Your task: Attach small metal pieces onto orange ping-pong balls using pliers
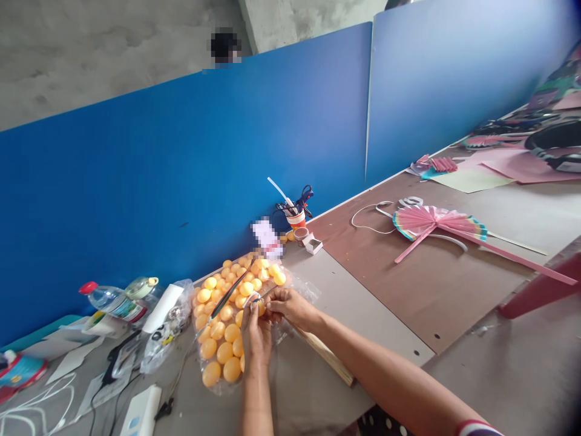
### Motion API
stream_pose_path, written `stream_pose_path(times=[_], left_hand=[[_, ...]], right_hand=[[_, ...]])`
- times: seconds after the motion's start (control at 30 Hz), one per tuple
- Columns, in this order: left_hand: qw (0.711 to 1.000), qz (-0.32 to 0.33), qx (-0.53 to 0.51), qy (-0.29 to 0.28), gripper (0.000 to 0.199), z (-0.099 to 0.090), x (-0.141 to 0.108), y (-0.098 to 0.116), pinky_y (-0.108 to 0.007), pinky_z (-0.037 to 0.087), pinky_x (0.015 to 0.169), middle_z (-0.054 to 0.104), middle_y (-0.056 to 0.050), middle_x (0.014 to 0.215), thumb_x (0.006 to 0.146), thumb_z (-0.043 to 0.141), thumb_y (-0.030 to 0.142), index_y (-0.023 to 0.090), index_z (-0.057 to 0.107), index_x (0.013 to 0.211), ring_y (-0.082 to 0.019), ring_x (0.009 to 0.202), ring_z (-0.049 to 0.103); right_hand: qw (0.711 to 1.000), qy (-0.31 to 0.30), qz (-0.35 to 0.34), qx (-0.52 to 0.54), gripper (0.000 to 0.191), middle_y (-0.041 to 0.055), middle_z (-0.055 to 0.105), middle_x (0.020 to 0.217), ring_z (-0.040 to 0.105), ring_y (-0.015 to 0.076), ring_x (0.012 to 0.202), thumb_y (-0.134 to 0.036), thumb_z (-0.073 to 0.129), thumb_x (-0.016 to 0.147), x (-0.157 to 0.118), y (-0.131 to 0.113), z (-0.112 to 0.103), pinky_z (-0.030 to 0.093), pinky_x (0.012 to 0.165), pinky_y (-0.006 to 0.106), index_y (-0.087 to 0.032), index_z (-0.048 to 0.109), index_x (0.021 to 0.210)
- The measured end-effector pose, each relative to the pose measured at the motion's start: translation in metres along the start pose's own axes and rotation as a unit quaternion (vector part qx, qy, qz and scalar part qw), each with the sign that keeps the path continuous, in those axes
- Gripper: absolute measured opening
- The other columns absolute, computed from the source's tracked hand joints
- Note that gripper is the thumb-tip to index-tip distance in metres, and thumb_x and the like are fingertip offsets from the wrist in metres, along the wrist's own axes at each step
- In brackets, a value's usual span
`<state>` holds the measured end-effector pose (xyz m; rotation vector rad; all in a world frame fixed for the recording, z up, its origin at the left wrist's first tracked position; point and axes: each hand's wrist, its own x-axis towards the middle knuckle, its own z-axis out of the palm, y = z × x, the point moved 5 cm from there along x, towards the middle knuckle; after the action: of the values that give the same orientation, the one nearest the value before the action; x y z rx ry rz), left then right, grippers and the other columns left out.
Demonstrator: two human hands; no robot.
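My left hand (257, 336) is closed around a small orange ball (261, 307), which its fingers partly cover. My right hand (290, 306) pinches at the same ball from the right, fingertips close to the left thumb. A narrow white strip (250, 299) and a small dark bit show at the ball's upper left; what they are is unclear. Just behind and left of my hands lies a clear plastic bag (216, 384) full of orange balls (224, 352). Across the bag rests a long dark thin tool (227, 297), its kind not clear.
Blue partitions (181, 181) run behind the table. Bottles (118, 304), papers, cables and a white power strip (141, 412) crowd the left. A cup of tools (296, 218) stands at the back. Rightward lie a pink paper fan (429, 223) and coloured sheets; wooden sticks (329, 357) lie under my right forearm.
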<state>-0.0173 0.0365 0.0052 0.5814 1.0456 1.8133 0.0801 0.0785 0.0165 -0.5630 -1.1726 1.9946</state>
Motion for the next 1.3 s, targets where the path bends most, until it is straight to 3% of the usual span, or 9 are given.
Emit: stream_pose_path(times=[0.23, 0.47, 0.73, 0.93, 1.3], left_hand=[[1.000, -0.019, -0.013, -0.016, 0.042, 0.001, -0.003, 0.002, -0.024, 0.047, 0.052, 0.070, -0.001, 0.074, 0.067, 0.083, 0.041, 0.016, 0.071, 0.099, -0.013, 0.056, 0.060], [1.000, -0.009, 0.025, 0.011, 0.049, -0.001, -0.003, 0.000, -0.026, 0.045, 0.050, 0.067, 0.000, 0.073, 0.067, 0.081, 0.046, 0.017, 0.068, 0.104, -0.014, 0.054, 0.058], [0.998, -0.005, 0.064, 0.022, 0.051, -0.002, -0.004, -0.001, -0.030, 0.048, 0.062, 0.067, -0.001, 0.081, 0.069, 0.077, 0.048, 0.018, 0.066, 0.108, -0.016, 0.066, 0.061], [0.997, -0.007, 0.064, 0.039, 0.049, -0.003, -0.003, -0.002, -0.031, 0.050, 0.067, 0.067, -0.001, 0.082, 0.068, 0.078, 0.048, 0.019, 0.067, 0.105, -0.016, 0.069, 0.062], [0.994, 0.006, 0.103, 0.025, 0.046, -0.010, 0.000, -0.005, -0.033, 0.055, 0.072, 0.070, -0.009, 0.106, 0.073, 0.076, 0.049, 0.019, 0.070, 0.107, -0.021, 0.087, 0.066]], right_hand=[[0.999, 0.021, 0.021, 0.017, 0.007, -0.0014, 0.062, 0.056, 0.052, 0.0086, 0.046, -0.020, 0.068, 0.073, 0.002, 0.004, -0.004, 0.038, 0.050, 0.022, -0.015, 0.065, 0.073], [0.999, 0.015, 0.034, 0.009, 0.004, -0.0029, 0.062, 0.055, 0.051, 0.0075, 0.045, -0.013, 0.066, 0.068, 0.001, 0.005, -0.002, 0.038, 0.049, 0.021, -0.015, 0.065, 0.071], [1.000, 0.019, 0.023, 0.000, 0.006, -0.0043, 0.060, 0.053, 0.049, 0.0079, 0.045, -0.012, 0.066, 0.068, 0.001, 0.005, -0.003, 0.037, 0.049, 0.021, -0.016, 0.063, 0.072], [0.998, 0.057, 0.023, -0.002, 0.008, -0.0037, 0.060, 0.051, 0.053, 0.0095, 0.049, -0.010, 0.064, 0.065, 0.002, 0.006, -0.005, 0.041, 0.055, 0.022, -0.016, 0.063, 0.070], [0.999, 0.043, 0.023, 0.007, 0.012, -0.0018, 0.063, 0.057, 0.055, 0.0096, 0.050, -0.020, 0.074, 0.063, 0.004, 0.008, -0.007, 0.044, 0.058, 0.024, -0.016, 0.064, 0.067]])
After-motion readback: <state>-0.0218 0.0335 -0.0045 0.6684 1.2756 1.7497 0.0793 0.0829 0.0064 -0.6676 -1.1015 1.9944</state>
